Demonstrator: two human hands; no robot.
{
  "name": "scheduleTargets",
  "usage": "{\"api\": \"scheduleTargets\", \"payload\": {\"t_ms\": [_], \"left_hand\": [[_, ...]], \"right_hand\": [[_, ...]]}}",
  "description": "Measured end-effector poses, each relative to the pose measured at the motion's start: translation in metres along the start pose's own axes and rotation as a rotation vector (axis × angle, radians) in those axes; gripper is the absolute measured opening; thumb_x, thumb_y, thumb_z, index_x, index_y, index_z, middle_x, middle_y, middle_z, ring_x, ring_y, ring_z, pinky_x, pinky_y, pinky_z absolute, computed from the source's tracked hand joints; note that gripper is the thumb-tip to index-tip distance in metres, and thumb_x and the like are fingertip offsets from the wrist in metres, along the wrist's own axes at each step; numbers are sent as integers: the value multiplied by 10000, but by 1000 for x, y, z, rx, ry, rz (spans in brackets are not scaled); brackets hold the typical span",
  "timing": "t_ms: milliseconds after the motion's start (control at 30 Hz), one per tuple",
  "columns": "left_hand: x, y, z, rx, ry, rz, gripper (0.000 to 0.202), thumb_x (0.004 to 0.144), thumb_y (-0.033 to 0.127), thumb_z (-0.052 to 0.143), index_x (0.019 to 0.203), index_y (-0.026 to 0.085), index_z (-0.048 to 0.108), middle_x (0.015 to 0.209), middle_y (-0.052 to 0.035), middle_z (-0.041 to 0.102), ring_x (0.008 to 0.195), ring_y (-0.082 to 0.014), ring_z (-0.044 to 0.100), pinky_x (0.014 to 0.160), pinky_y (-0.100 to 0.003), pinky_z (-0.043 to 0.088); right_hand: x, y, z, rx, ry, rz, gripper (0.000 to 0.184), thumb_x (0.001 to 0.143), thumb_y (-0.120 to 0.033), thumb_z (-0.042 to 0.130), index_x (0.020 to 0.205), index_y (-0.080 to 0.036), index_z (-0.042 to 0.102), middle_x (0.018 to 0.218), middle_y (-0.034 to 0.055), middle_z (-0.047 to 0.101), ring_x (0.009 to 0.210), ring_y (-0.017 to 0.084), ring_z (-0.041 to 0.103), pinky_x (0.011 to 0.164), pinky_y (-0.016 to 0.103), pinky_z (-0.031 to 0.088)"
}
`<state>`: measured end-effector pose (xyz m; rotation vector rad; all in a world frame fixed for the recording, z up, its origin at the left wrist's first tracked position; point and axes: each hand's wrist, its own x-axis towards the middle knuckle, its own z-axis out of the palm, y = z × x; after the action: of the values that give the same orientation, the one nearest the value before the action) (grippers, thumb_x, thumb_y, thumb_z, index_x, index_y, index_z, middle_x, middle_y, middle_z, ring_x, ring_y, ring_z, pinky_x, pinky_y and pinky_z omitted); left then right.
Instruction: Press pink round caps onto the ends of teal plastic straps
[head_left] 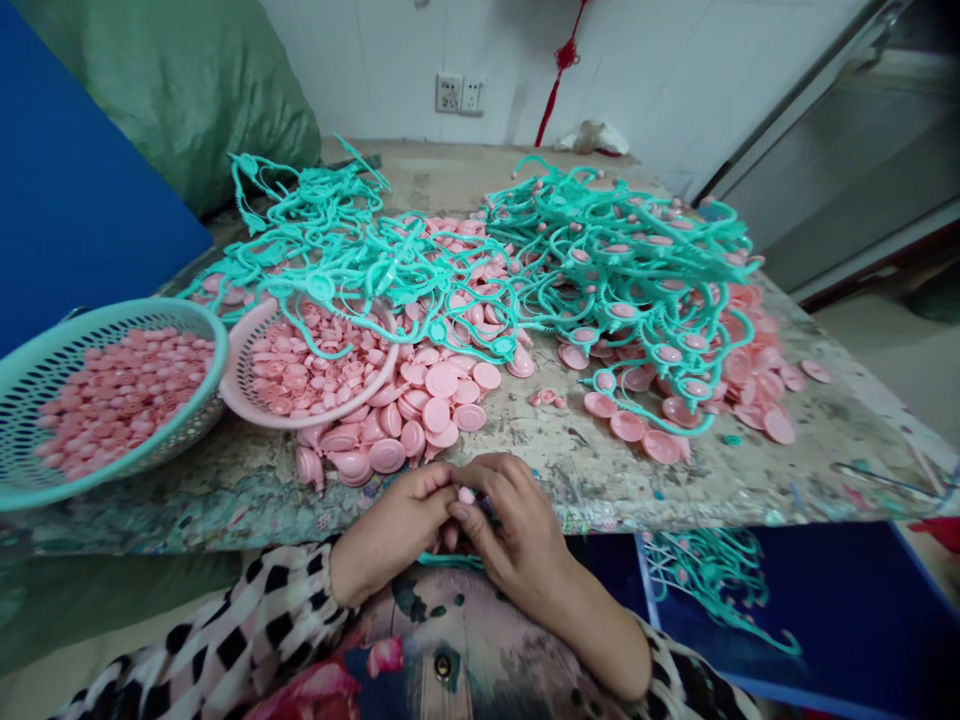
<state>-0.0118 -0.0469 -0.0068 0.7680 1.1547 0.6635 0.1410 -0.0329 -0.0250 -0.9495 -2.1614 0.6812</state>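
My left hand [397, 525] and my right hand [521, 530] meet at the front edge of the table, both with fingers closed. Between the right thumb and fingers shows a small pink plastic piece [466, 495]. A teal plastic strip [450, 561] runs below the hands; the fingers hide most of it, and the left fingers are curled around where it seems to pass. Just beyond the hands lies a heap of round pink plastic parts [436, 415]. A pink basket [234, 385] of small pink pieces stands behind the left hand.
A teal basket [214, 375] of small pink pieces sits at the left. Tangled teal strips [322, 288] lie at the back left, and teal strips with pink parts attached [622, 255] at the right. Below the table's right side, a blue bin [847, 610] holds more.
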Motion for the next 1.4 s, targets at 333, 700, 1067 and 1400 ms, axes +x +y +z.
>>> {"api": "scheduleTargets", "payload": {"t_ms": [333, 700, 1067, 1400], "left_hand": [[3, -5, -3, 35, 12, 9, 264, 818, 342, 526, 953, 131, 608, 532, 57, 456, 465, -68, 385, 465, -188, 294], [2, -5, -3, 8, 13, 10, 264, 817, 349, 548, 960, 138, 614, 533, 57, 462, 470, -65, 388, 468, -188, 287], [1, -1, 1, 8, 36, 4, 249, 781, 373, 572, 866, 139, 580, 534, 59, 463, 482, -71, 405, 482, -192, 319], [-7, 2, 2, 32, 39, 151, 282, 877, 436, 512, 845, 172, 607, 735, 10, 580, 708, -123, 518, 685, -234, 434]], "right_hand": [[-1, 2, 1, -2, -15, 6, 204, 913, -226, 484, 1091, -160, 560, 980, 112, 571, 927, 232, 517, 789, 395, 446], [1, 1, 2, -4, -11, 9, 205, 911, -228, 483, 1090, -166, 562, 976, 109, 568, 912, 231, 516, 784, 393, 446], [0, 1, 0, -71, 0, -55, 250, 900, -213, 493, 1142, -163, 531, 987, 117, 555, 918, 239, 507, 785, 406, 454], [4, 7, -7, 21, 146, -8, 104, 901, -199, 502, 1002, -196, 527, 919, 75, 583, 885, 213, 526, 787, 371, 451]]}}
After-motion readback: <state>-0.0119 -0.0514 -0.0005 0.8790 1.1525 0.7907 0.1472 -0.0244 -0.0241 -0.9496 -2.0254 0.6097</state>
